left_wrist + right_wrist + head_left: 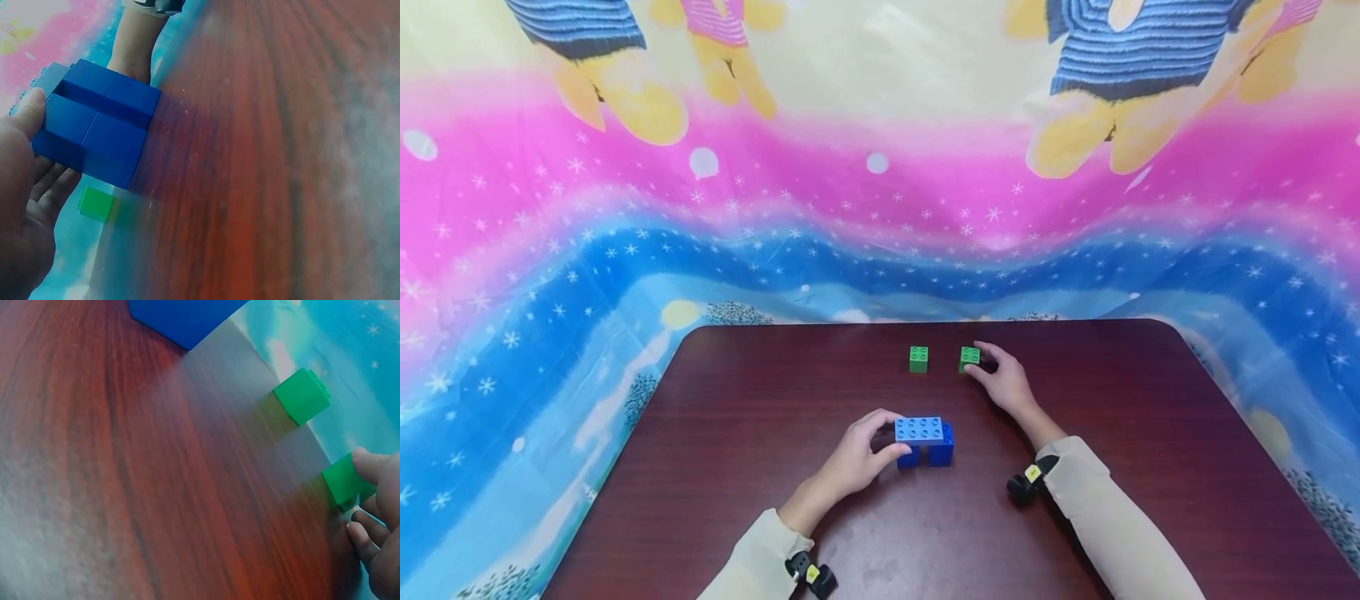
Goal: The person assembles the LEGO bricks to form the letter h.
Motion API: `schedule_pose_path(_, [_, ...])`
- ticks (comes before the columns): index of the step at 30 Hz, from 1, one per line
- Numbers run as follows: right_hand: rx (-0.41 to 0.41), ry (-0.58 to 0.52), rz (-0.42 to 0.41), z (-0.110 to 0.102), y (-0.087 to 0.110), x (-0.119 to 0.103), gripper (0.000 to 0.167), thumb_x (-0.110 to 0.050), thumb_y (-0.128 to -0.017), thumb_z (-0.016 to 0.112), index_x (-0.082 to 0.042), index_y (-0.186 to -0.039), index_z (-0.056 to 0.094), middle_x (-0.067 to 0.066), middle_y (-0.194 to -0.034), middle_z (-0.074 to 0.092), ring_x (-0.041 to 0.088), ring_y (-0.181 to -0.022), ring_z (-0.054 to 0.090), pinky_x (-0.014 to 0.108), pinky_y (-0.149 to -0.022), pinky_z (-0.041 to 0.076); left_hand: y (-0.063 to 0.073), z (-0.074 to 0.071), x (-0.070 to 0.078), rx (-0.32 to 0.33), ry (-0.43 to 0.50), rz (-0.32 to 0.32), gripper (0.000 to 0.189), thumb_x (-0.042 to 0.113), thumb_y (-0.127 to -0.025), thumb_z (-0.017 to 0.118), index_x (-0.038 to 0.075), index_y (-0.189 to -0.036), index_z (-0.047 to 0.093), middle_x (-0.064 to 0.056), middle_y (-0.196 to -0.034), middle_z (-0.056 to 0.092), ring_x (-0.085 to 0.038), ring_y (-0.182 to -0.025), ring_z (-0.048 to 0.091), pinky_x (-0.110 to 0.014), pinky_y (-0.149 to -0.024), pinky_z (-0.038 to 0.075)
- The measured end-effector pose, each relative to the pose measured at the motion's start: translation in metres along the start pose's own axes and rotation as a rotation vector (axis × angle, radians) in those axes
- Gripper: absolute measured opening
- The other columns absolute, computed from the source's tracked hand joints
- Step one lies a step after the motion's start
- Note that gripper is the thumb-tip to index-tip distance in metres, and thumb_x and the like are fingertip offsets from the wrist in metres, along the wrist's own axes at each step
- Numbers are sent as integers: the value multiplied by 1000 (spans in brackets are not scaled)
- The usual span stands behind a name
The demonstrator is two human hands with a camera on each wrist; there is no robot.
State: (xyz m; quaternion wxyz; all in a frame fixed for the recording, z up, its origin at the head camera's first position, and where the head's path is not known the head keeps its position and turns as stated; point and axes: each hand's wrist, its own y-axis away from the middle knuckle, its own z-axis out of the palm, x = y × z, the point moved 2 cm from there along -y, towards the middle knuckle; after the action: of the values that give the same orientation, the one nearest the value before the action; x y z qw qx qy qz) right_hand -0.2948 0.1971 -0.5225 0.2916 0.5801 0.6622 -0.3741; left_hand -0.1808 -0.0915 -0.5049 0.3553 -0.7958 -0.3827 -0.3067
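Note:
My left hand (850, 458) grips the left end of a block structure, its thumb at the near side and fingers behind. A light blue studded brick (918, 429) lies across two dark blue supports (941, 455) with a gap between them. In the left wrist view, seams divide the dark blue bricks (112, 140), and the thumb presses on the light blue one. Farther back, my right hand (1009, 385) pinches a small green brick (968, 357) between thumb and fingers. To its left stands another green brick (918, 360), untouched. The held brick's right side is hidden by fingers.
All the bricks are on a dark red-brown wooden table (737, 400). Its far edge runs just behind the green bricks. Beyond it hangs a colourful patterned cloth (850, 208). Black wrist cameras (1028, 483) are strapped over both pale sleeves (1120, 508).

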Motion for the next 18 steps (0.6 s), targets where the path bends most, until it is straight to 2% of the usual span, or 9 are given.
schedule_pose_path(8, [48, 10, 7, 1, 3, 3, 47, -15, -97, 72, -3, -140, 57, 22, -126, 65, 37, -117, 61, 53, -98, 50, 0, 0, 2, 1, -14, -12, 35, 23, -93, 77, 8, -122, 65, -2, -115, 68, -13, -109, 62, -39, -98, 52])
schedule_pose_path(18, [53, 35, -18, -6, 5, 1, 46, -18, -96, 73, -2, -138, 60, 22, -123, 67, 38, -114, 63, 54, -96, 51, 1, -1, 2, 21, -1, -4, 35, 21, -90, 80, 7, -120, 66, -3, -114, 70, -14, -106, 64, -37, -96, 53])
